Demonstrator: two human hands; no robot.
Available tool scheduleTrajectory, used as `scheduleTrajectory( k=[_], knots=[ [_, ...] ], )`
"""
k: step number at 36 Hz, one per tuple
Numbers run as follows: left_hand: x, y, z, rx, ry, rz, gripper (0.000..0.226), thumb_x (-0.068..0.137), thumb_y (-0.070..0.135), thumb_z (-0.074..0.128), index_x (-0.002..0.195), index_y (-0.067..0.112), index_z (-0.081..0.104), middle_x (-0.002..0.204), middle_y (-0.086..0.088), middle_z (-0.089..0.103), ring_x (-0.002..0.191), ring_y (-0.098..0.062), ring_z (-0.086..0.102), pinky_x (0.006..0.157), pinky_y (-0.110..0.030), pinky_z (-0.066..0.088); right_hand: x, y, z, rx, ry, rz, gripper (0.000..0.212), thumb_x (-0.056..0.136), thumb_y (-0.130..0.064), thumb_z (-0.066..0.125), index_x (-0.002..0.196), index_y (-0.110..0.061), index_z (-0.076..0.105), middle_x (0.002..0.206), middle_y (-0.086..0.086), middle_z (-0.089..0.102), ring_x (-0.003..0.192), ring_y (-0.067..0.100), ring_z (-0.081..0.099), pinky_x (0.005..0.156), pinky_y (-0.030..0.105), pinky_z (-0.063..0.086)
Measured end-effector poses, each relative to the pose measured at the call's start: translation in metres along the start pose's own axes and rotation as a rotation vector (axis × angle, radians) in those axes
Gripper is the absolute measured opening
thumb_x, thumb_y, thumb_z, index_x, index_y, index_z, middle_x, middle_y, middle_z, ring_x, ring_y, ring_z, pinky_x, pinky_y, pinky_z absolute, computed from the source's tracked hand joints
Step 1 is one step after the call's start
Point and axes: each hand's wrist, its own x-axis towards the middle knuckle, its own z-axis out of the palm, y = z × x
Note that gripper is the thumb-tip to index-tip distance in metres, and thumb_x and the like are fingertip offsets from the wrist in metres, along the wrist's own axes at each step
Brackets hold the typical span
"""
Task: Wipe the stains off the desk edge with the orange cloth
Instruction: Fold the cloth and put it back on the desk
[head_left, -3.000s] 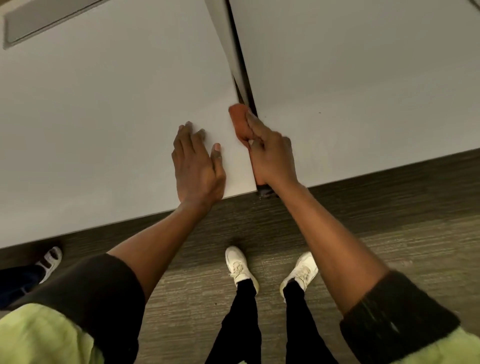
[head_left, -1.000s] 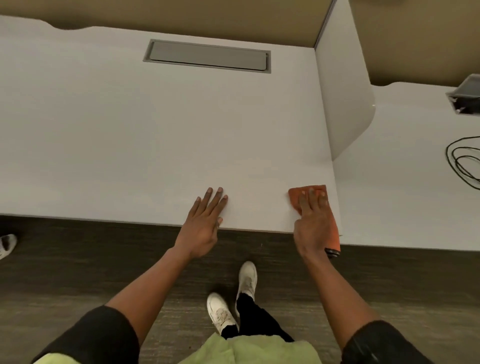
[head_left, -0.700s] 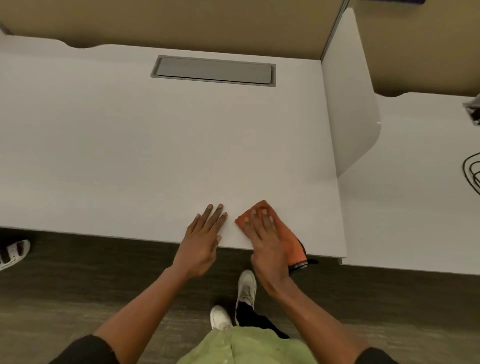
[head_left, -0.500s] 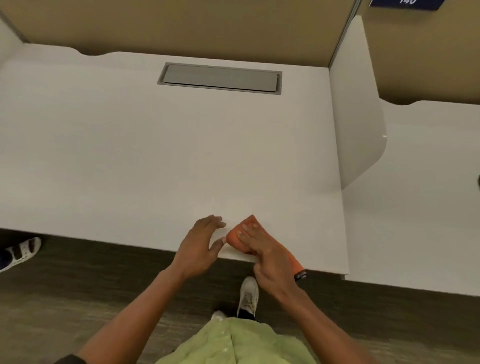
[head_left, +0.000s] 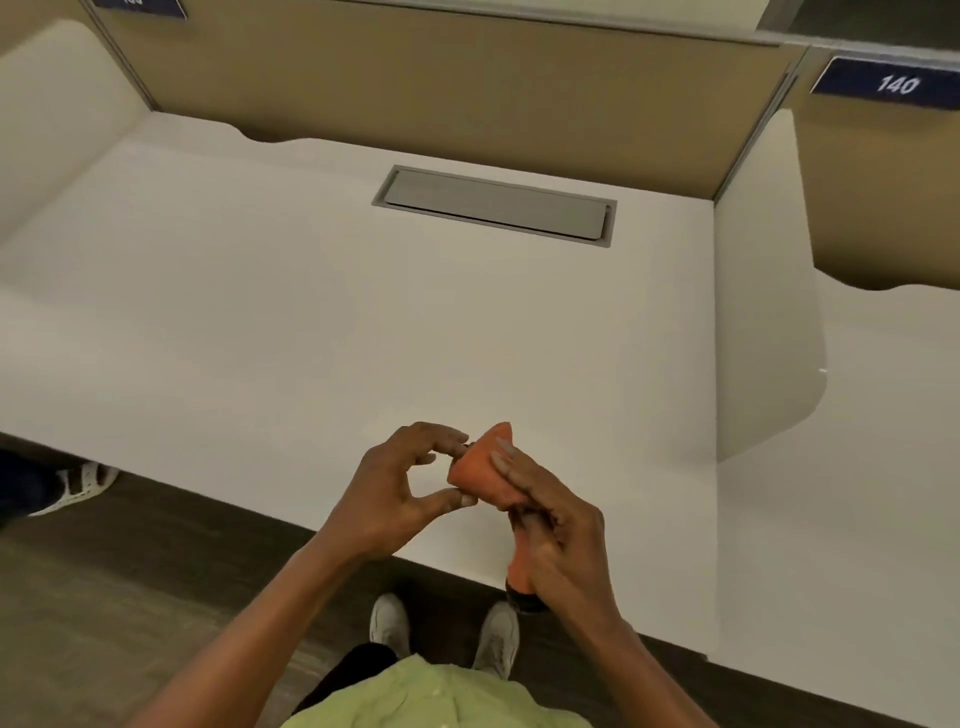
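Observation:
The orange cloth (head_left: 477, 464) is bunched up and lifted just above the white desk (head_left: 260, 332), near its front edge (head_left: 291, 522). My right hand (head_left: 553, 535) is wrapped around the cloth, with fingers over its top; a dark end of it sticks out below the palm. My left hand (head_left: 400, 493) is beside it on the left, fingers curled, its fingertips and thumb touching the cloth's left end. No stains are visible on the desk edge from here.
A grey cable hatch (head_left: 496, 204) is set into the back of the desk. White side dividers (head_left: 763, 312) and a tan back panel (head_left: 467, 83) enclose it. A neighbouring desk lies to the right. Another person's shoe (head_left: 78, 486) shows on the floor at left.
My right hand slid the cloth left along the desk front, then lifted it off the surface. My left hand rose from the desk and closed in on the cloth. The view tilted up.

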Motion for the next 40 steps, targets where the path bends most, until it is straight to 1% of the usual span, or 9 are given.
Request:
scheduleTrajectory(
  k=[8,13,16,20,23,25,31,37,40],
  knots=[
    [0.015,-0.018,-0.034,-0.053,0.012,0.082,0.022,0.088,0.014,0.09,0.105,0.02,0.076,0.118,0.013,0.078,0.117,-0.017,0.073,0.102,-0.039,0.06,0.012,-0.005,0.03,0.004,-0.038,-0.054,0.056,0.091,0.009,0.066,0.139,-0.019,0.067,0.142,-0.003,0.068,0.131,0.015,0.066,0.098,0.04,0.064],
    [0.024,-0.035,-0.064,-0.091,-0.026,0.113,0.022,0.091,0.0,0.084,0.102,0.015,0.073,0.112,0.009,0.074,0.111,-0.02,0.073,0.095,-0.038,0.063,0.027,-0.018,0.055,0.002,-0.045,-0.014,0.057,0.084,0.0,0.074,0.131,-0.03,0.071,0.13,-0.011,0.074,0.12,0.005,0.069,0.094,0.014,0.057],
    [0.031,-0.043,-0.086,-0.106,-0.006,0.191,0.017,0.092,0.001,0.084,0.101,0.011,0.073,0.114,0.007,0.074,0.11,-0.023,0.074,0.092,-0.039,0.064,0.039,-0.024,0.068,0.118,-0.104,0.049,0.053,0.081,-0.004,0.079,0.132,-0.021,0.073,0.131,-0.007,0.075,0.126,0.017,0.069,0.104,0.027,0.058],
    [0.039,-0.052,-0.122,-0.116,0.01,0.298,0.012,0.093,0.01,0.086,0.098,0.015,0.076,0.117,0.008,0.075,0.112,-0.024,0.075,0.092,-0.042,0.065,0.064,-0.04,0.095,0.243,0.004,0.146,0.039,0.083,-0.011,0.072,0.12,-0.022,0.08,0.118,0.0,0.081,0.113,0.026,0.076,0.095,0.039,0.064],
    [0.046,-0.058,-0.147,-0.115,-0.007,0.37,0.015,0.091,0.004,0.086,0.097,0.013,0.076,0.118,0.007,0.076,0.114,-0.024,0.075,0.093,-0.044,0.064,0.081,-0.046,0.119,0.206,0.118,0.174,0.035,0.084,-0.011,0.077,0.117,-0.023,0.079,0.114,-0.002,0.082,0.109,0.021,0.078,0.094,0.038,0.065],
    [0.051,-0.062,-0.163,-0.105,-0.022,0.403,0.015,0.091,0.003,0.086,0.097,0.012,0.075,0.119,0.009,0.076,0.116,-0.021,0.075,0.096,-0.039,0.063,0.091,-0.049,0.132,0.186,0.127,0.173,0.045,0.085,-0.004,0.082,0.125,-0.024,0.075,0.121,-0.005,0.08,0.116,0.019,0.075,0.092,0.036,0.065],
    [0.063,-0.073,-0.202,-0.1,-0.115,0.483,0.013,0.092,0.008,0.087,0.096,0.011,0.075,0.121,0.012,0.076,0.118,-0.016,0.074,0.097,-0.029,0.06,0.114,-0.06,0.161,0.183,-0.103,0.137,0.066,0.088,-0.009,0.08,0.147,-0.026,0.058,0.142,-0.003,0.069,0.134,0.023,0.065,0.107,0.043,0.057],
    [0.067,-0.086,-0.227,0.003,-0.184,0.515,0.016,0.089,0.004,0.088,0.096,0.013,0.076,0.113,0.008,0.077,0.104,-0.018,0.074,0.083,-0.037,0.062,0.119,-0.065,0.177,0.021,-0.029,0.129,0.053,0.082,-0.012,0.089,0.13,-0.028,0.072,0.107,-0.002,0.081,0.108,0.023,0.077,0.1,0.038,0.062],
    [0.065,-0.093,-0.237,0.052,-0.164,0.503,0.019,0.088,-0.002,0.088,0.097,0.011,0.076,0.106,0.006,0.076,0.095,-0.019,0.073,0.077,-0.039,0.06,0.118,-0.067,0.175,-0.022,0.023,0.122,0.043,0.08,-0.018,0.091,0.12,-0.028,0.077,0.104,-0.006,0.08,0.103,0.021,0.077,0.094,0.032,0.064]
  ],
)
